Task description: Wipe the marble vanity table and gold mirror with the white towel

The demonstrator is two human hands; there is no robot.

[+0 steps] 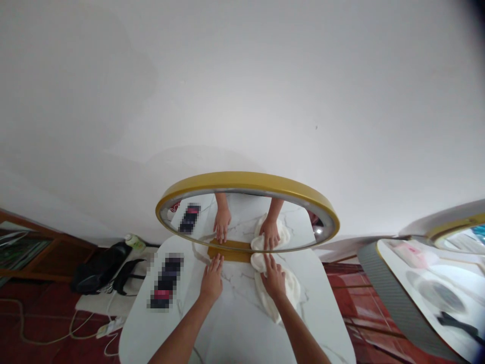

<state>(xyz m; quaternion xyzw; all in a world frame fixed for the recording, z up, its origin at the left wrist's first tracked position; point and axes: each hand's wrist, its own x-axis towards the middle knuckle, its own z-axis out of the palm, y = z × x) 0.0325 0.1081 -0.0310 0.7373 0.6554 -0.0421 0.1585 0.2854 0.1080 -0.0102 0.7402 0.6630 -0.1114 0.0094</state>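
Note:
A round mirror with a gold frame [242, 180] stands on a gold base [235, 254] at the back of a white marble-patterned table [238, 323]. My left hand [211, 283] lies with its fingers stretched out, the tips at the left part of the base. Over a crumpled white cloth [291, 290], my right hand [275, 278] rests flat with its fingers spread. Part of the cloth bunches up against the base's right end, under my right fingertips. Both hands and the cloth are reflected in the mirror glass [242, 217].
A pixelated dark item [166, 280] lies on the table's left side. The wall [242, 101] rises close behind the mirror. A black bag [100, 268] and a power strip with cables [109, 327] are at left. Another white table [420, 283] with a mirror stands at right.

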